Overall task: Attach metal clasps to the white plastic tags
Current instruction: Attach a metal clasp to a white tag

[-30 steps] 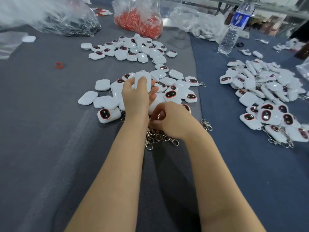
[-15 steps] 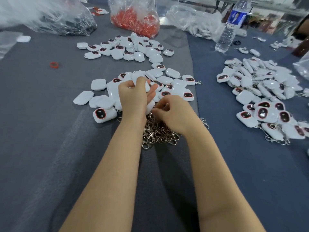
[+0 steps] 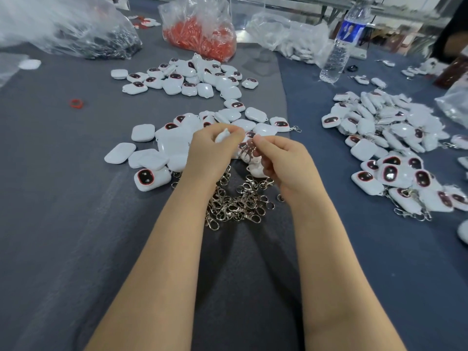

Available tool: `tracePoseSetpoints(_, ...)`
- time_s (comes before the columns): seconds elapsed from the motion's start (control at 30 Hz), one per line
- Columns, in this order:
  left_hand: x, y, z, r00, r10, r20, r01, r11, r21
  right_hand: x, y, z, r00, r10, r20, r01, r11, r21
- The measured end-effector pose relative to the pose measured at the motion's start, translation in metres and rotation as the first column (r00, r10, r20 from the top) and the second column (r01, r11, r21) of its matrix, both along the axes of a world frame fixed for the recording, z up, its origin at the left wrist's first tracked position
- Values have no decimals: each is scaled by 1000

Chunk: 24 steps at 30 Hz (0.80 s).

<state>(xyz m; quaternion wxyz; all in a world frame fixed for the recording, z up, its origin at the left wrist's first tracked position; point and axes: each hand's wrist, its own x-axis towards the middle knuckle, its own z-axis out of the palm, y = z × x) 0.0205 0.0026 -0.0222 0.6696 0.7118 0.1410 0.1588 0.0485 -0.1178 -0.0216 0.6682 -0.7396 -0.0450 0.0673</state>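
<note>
Plastic bag [image 3: 202, 11]: red bits [image 3: 200, 41]; tags [image 3: 188, 86] outside.

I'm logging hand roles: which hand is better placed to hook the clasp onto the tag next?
Right hand, probably: its fingers pinch a metal clasp right beside the white tag, which the left hand grips and can simply hold steady.

Grey table [image 3: 63, 236] with white tags [image 3: 143, 133], metal clasps [image 3: 235, 206] (bags [image 3: 200, 34], bottle [image 3: 336, 59] behind)
</note>
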Motion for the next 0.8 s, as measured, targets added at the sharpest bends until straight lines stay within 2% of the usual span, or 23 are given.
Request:
tracePoseSetpoints(0.07,-1,0,0,998,-58,8,57,996,67,-1,0,1,999,-29,25,29,999,24)
tracePoseSetpoints(0.13,-1,-2,-1,994,-103,19,100,987,126,-2,0,1,994,-56,98,59,998,-34)
tracePoseSetpoints(0.23,0,-2,-1,994,-102,27,94,971,220,-3,0,1,984,-54,169,75,991,-115)
tracePoseSetpoints(0.33,0,-2,-2,994,-101,28,89,954,285,-4,1,2,984,-62,167,84,988,-131)
tracePoseSetpoints(0.5,1,-4,-4,991,-125,41,107,950,294,-4,2,3,988,-64,141,76,994,-80)
tracePoseSetpoints(0.63,-1,-6,-5,987,-150,56,136,970,200,-3,2,3,988,-60,143,72,994,-78)
tracePoseSetpoints(0.8,1,-8,-7,990,-115,77,96,971,219,-4,3,3,987,-58,148,68,996,-58)
